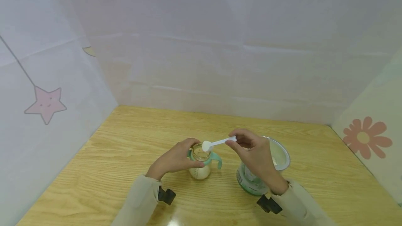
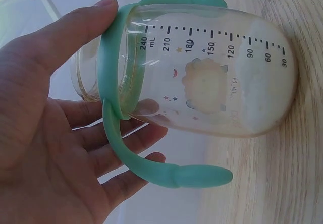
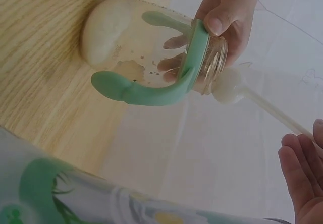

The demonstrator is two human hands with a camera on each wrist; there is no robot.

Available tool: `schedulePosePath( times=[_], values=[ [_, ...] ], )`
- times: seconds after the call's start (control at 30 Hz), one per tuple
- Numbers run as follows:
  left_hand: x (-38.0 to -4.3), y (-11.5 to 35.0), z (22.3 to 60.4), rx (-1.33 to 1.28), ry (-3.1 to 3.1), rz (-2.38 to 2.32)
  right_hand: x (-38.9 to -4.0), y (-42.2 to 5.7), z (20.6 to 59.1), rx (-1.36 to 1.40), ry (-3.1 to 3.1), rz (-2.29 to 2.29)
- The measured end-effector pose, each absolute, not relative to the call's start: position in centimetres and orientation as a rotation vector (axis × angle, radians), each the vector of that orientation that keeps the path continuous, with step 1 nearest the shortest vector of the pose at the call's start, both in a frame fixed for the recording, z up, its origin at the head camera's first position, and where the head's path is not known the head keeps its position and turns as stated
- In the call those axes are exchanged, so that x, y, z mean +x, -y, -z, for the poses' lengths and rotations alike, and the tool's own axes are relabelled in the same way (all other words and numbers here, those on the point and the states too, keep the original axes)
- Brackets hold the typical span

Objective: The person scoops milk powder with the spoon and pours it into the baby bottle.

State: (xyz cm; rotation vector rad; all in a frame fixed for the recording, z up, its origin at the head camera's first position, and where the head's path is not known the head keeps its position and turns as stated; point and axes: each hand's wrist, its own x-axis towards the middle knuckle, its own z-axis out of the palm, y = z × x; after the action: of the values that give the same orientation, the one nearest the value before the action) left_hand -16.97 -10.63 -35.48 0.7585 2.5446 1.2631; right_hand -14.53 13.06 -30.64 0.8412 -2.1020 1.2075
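Observation:
A clear baby bottle (image 2: 202,77) with a green two-handled collar (image 2: 112,62) stands upright on the table, its mouth uncovered and pale powder or milk at its bottom. My left hand (image 1: 179,158) grips it around the neck, thumb on one side and fingers on the other. Between thumb and fingers my right hand (image 1: 254,152) pinches the handle end of a white scoop (image 1: 220,142). The scoop's bowl (image 3: 228,86) is at the bottle's mouth. Below my right hand is an open green-and-white can (image 1: 251,182), partly hidden by that hand and wrist.
The can's silvery rim (image 1: 287,159) shows to the right of my right wrist. Everything stands on a wooden table (image 1: 125,142). Pale cloth walls (image 1: 220,62) enclose its back and sides, with a pink star (image 1: 46,104) on the left and a flower (image 1: 364,137) on the right.

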Motion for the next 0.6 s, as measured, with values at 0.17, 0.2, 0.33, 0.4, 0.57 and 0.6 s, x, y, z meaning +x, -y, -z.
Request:
schedulePosePath(
  times=[0.17, 0.2, 0.33, 0.4, 0.57, 0.6],
  values=[
    [-17.04, 10.68, 35.55, 0.759, -2.553, -1.255, -14.53, -12.81, 30.86, 0.881, 2.085, -1.186],
    [-17.05, 10.69, 35.56, 0.762, -2.553, -1.255, -14.54, -12.75, 30.94, 0.889, 2.082, -1.181],
    [-17.09, 10.72, 35.59, 0.780, -2.547, -1.261, -14.59, -12.50, 31.18, 0.922, 2.070, -1.133],
    [-17.09, 10.71, 35.59, 0.783, -2.541, -1.266, -14.61, -12.39, 31.28, 0.940, 2.060, -1.099],
    [-17.11, 10.67, 35.57, 0.792, -2.546, -1.259, -14.69, -12.27, 31.51, 0.977, 2.017, -0.999],
    [-17.11, 10.66, 35.56, 0.793, -2.548, -1.255, -14.71, -12.27, 31.56, 0.986, 2.008, -0.983]
  ],
)
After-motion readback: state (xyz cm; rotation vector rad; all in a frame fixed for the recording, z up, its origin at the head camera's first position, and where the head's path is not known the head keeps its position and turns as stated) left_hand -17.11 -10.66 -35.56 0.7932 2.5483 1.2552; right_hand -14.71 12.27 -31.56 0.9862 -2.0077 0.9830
